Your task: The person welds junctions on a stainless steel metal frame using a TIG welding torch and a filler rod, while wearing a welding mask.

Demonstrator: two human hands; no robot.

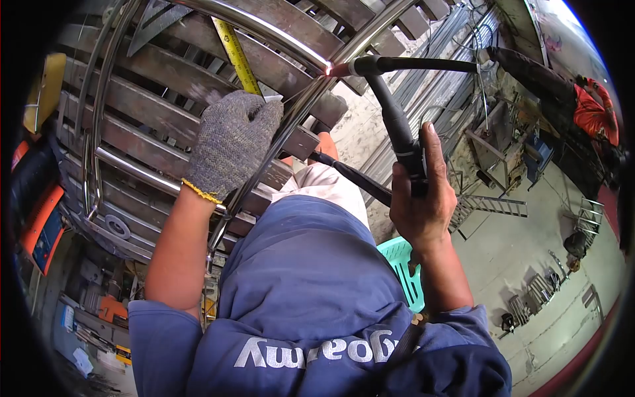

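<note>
Slatted metal counter point(145, 142) is the reference here: dark flat bars with open gaps between them, wearer right up against its near edge. Polished tube frame point(263, 32) lies on the counter, with a small bright glow at a tube joint on its far right part. Right hand point(423, 192), bare, is wrapped around the handle of the welding torch point(390, 109), forefinger stretched along it; torch head is over the counter's right edge, nozzle at the glowing joint. Left hand point(231, 142), in a grey knit glove, is curled nearly closed over the counter's bars beside a tube; a thin rod point(303, 89) runs from its fingers toward the glow, exact grip hidden. Yellow measuring tape point(236, 53) lies across the bars just beyond the glove, metal square point(155, 30) at the counter's far left. Room: long metal stock point(456, 49) bundled on the floor right of the counter, another person point(592, 109) in an orange top further out that way. Pale floor point(522, 255) opens to the counter's right, teal plastic stool point(403, 268) near its front right; orange-and-black machine point(43, 228) off its left side.
</note>
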